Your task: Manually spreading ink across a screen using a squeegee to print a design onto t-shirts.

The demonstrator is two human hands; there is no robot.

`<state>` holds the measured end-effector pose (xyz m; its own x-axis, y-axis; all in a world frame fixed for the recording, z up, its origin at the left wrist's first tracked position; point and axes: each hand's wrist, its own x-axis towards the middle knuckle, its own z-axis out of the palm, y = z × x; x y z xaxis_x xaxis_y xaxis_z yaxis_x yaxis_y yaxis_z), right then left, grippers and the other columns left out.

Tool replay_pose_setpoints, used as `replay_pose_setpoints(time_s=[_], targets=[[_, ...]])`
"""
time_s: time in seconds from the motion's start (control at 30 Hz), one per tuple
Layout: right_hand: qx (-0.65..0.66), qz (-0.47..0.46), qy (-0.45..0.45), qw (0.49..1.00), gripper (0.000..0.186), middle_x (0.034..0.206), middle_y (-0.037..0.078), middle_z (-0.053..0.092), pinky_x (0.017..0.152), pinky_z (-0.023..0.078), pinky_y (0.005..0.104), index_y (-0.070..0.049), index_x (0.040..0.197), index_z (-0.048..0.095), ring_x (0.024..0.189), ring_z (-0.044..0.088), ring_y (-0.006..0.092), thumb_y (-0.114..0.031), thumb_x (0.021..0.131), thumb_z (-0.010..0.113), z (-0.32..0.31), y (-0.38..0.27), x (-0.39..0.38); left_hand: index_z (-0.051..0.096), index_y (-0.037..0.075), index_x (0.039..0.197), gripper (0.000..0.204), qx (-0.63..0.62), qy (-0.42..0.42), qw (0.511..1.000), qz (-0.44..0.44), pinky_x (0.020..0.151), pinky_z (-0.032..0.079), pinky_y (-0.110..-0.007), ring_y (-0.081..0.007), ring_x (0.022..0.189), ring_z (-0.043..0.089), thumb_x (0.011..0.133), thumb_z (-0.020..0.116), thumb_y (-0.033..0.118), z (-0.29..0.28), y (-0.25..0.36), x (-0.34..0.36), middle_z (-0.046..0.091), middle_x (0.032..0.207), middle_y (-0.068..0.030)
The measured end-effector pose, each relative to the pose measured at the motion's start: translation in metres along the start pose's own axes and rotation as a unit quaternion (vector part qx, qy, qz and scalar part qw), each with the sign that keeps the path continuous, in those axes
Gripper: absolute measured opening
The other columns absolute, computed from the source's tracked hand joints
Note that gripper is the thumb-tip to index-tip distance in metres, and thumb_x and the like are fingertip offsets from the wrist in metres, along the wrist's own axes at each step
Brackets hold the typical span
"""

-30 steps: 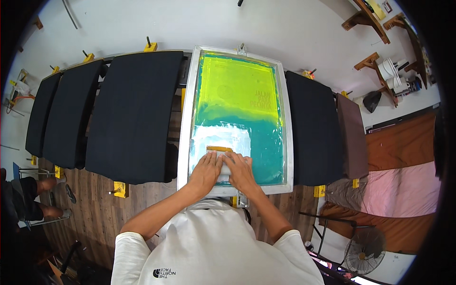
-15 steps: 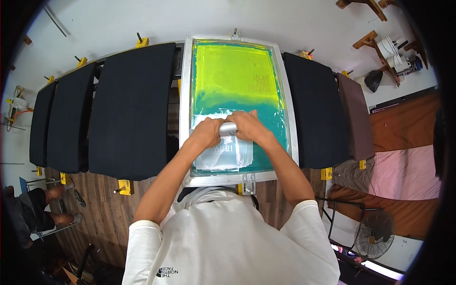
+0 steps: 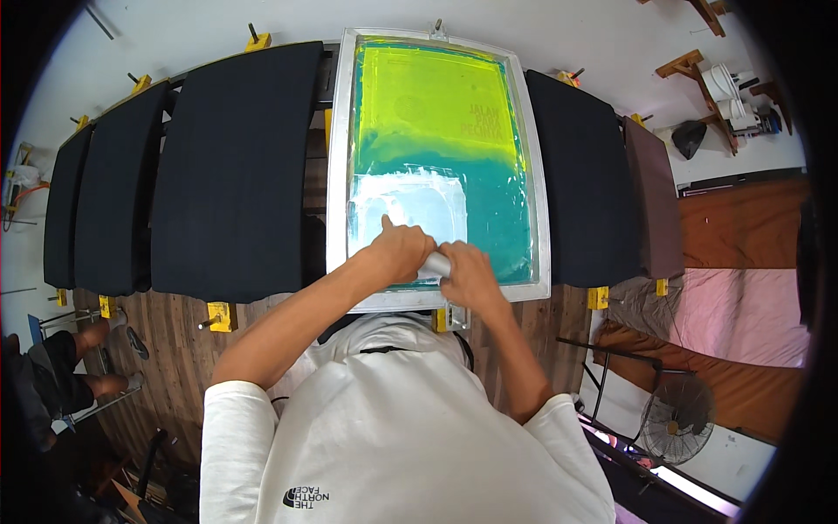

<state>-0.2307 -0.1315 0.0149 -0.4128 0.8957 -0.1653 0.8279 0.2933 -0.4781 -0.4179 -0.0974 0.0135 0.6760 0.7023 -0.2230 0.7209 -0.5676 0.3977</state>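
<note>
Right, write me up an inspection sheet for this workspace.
Surface: framed screen with a pale metal rim; yellow-green at the far end, teal nearer and to the right.
Job's things: silver-grey tool over the near part of the screen; white ink smeared at near left.
Clutter: white tubs and a dark bag by the right wall.
Hands: left hand and right hand both closed on the tool, side by side.
Cables: none clearly made out.
Surroundings: black boards on both sides, a brown board farther right, a fan at lower right, another person's legs at left.
</note>
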Motion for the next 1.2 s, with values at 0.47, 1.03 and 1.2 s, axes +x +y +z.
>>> replay_pose_setpoints(time_s=[0.47, 1.03, 1.2], targets=[[0.088, -0.032, 0.033, 0.995, 0.04, 0.101, 0.016, 0.065, 0.082, 0.042, 0.0462, -0.004, 0.107, 0.062, 0.097, 0.06, 0.0393, 0.0, 0.067, 0.063, -0.012, -0.004, 0.028, 0.067, 0.006, 0.111, 0.033, 0.047, 0.004, 0.998, -0.047, 0.1, 0.043, -0.06, -0.0333, 0.092, 0.068, 0.078, 0.064, 0.001, -0.052, 0.011, -0.01, 0.068, 0.089, -0.0169], [-0.005, -0.08, 0.027, 0.996, 0.067, 0.128, 0.003, 0.055, 0.095, 0.028, 0.0454, -0.013, 0.12, 0.059, 0.12, 0.051, 0.022, 0.011, 0.058, 0.067, 0.007, 0.016, -0.015, 0.04, -0.002, 0.145, 0.06, 0.066, 0.113, 0.99, -0.044, 0.117, 0.02, -0.058, -0.038, 0.131, 0.05, 0.087, 0.056, 0.006, 0.039, 0.054, -0.041, 0.051, 0.142, -0.0205], [-0.009, -0.092, 0.055, 0.994, 0.061, 0.119, 0.006, 0.059, 0.094, 0.029, 0.0469, -0.012, 0.118, 0.061, 0.114, 0.054, 0.0247, 0.01, 0.061, 0.064, -0.019, -0.002, 0.004, 0.05, 0.005, 0.139, 0.066, -0.063, 0.192, 0.977, -0.065, 0.116, 0.027, -0.054, -0.0317, 0.124, 0.056, 0.074, 0.059, -0.008, 0.013, 0.031, -0.037, 0.063, 0.126, -0.0161]])
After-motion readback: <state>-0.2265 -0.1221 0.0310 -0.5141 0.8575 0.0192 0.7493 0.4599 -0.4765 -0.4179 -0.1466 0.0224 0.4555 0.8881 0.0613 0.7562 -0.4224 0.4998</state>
